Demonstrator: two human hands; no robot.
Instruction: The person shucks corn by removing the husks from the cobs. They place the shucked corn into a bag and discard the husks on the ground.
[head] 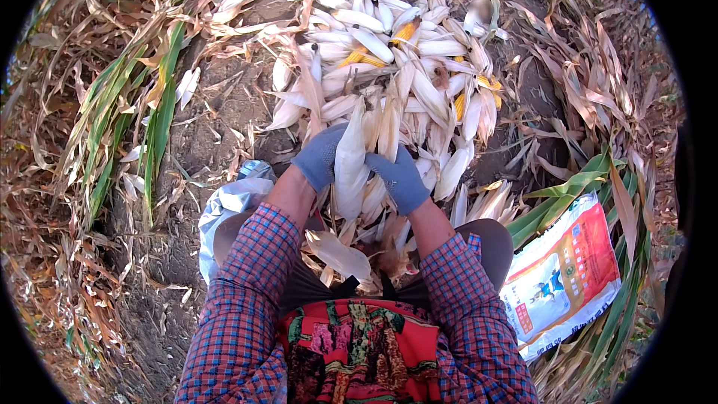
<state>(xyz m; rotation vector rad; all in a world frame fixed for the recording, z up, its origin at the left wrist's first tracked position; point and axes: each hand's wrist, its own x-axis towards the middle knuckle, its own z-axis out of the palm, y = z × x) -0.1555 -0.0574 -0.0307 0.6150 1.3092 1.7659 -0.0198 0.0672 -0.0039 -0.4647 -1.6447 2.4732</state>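
Both hands wear grey knitted gloves with dotted palms. My left hand (321, 157) is closed around the left side of a pale corn ear in its husk (351, 165), which stands roughly upright. From the right, my right hand (399, 177) has its thumb against the same ear and dry husk leaves (390, 123) in its grasp; its other fingers are partly hidden. Beyond the hands lies a heap of corn ears in whitish husks (364, 45), several with yellow kernels (405, 32) showing. A loose husked ear (339, 255) rests near the body, between the knees.
A printed white and red sack (561, 280) lies at the right on green and dry corn leaves. Left of the left knee is a pale plastic bag (224, 207). Cut corn stalks (118, 106) line the left side; bare soil (207, 90) shows between them and the heap.
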